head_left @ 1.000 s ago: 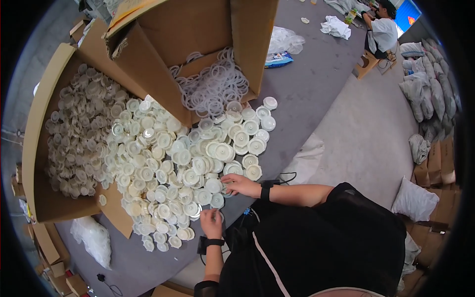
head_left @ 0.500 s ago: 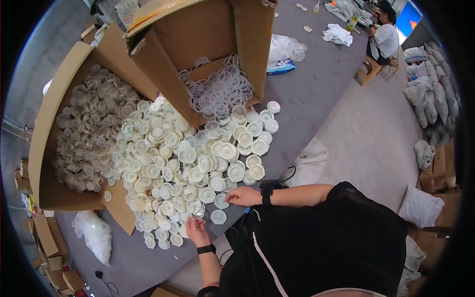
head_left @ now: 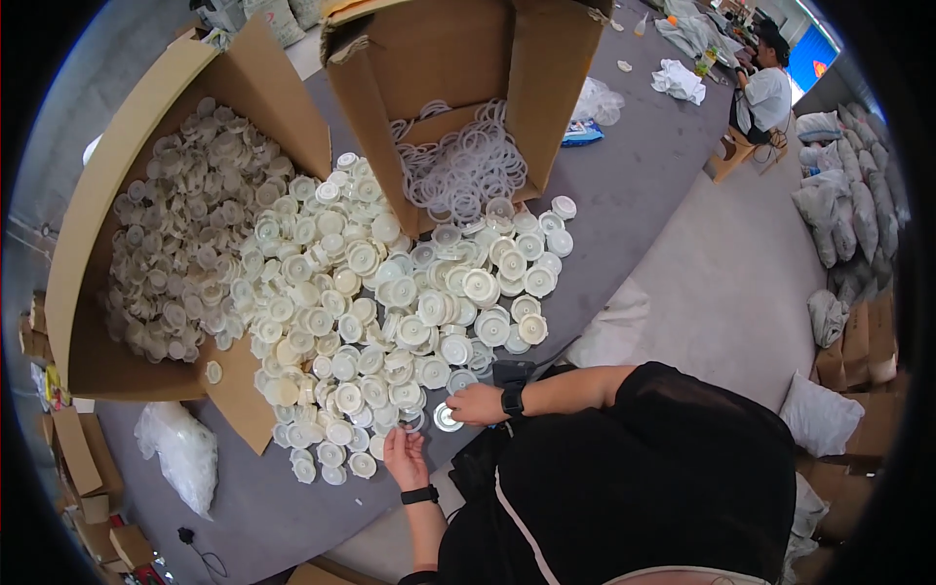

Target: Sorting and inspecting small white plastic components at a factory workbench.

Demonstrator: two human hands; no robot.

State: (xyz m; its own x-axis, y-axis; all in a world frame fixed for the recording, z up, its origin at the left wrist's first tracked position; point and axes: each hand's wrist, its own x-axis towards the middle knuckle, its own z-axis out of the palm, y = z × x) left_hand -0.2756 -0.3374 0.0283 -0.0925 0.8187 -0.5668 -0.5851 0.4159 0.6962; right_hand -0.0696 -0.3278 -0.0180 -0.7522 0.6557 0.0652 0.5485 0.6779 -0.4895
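My left hand (head_left: 406,458) is at the front of a heap of round plastic caps (head_left: 390,331). Its fingertips pinch a clear plastic ring (head_left: 417,421). Just to the right, my right hand (head_left: 476,404) has its fingers curled at the edge of a single whitish round cap (head_left: 448,417) near the table's front edge. The fingers partly hide where they meet that cap. Milky and cream caps spread over the table beyond both hands. Past them, an upright cardboard box (head_left: 439,58) with its opening toward me holds many clear rings (head_left: 468,161).
At left, a large cardboard box (head_left: 73,283) spills more translucent caps (head_left: 185,234). A clear plastic bag (head_left: 180,453) and a black plug with a cable (head_left: 187,535) lie on the grey table (head_left: 643,156). Another person (head_left: 765,93) sits at the far right, near stacked sacks (head_left: 838,185).
The view has shifted, so the boxes and heap appear further right. My left hand has moved slightly right with the clear ring. My right hand has come to the front cap.
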